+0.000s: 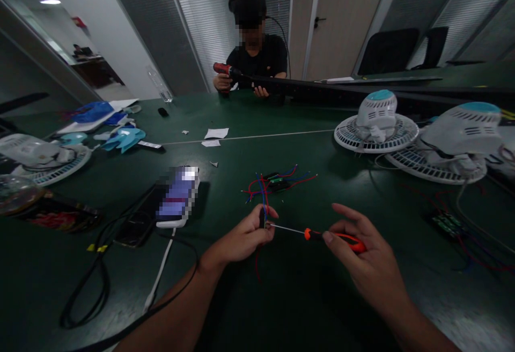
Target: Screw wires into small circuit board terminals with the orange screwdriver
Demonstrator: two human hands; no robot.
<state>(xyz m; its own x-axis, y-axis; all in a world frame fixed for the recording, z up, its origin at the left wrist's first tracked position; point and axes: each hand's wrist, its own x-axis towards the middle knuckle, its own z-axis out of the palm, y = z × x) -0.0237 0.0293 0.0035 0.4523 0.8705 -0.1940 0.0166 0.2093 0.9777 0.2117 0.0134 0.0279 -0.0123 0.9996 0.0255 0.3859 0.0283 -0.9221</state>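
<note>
Between the fingers of my left hand [250, 232] is a small dark wired module [262, 218], mostly covered by the fingers. Red and blue wires rise from its top, and a red wire hangs below. My right hand [364, 255] is closed on a screwdriver [314, 234] with an orange and black handle, some fingers lifted off it. The thin shaft points left, and its tip meets the module at my left fingers. Just beyond lie green circuit boards [277, 181] with red and blue wires.
A phone [177, 199] on a white cable and a dark bottle [44, 207] are at left. Fan parts [376, 126] stand at right, near another wired board [446, 224]. Across the table [241, 153], a person holds a red power drill [223, 68] against a long black bar [314, 88].
</note>
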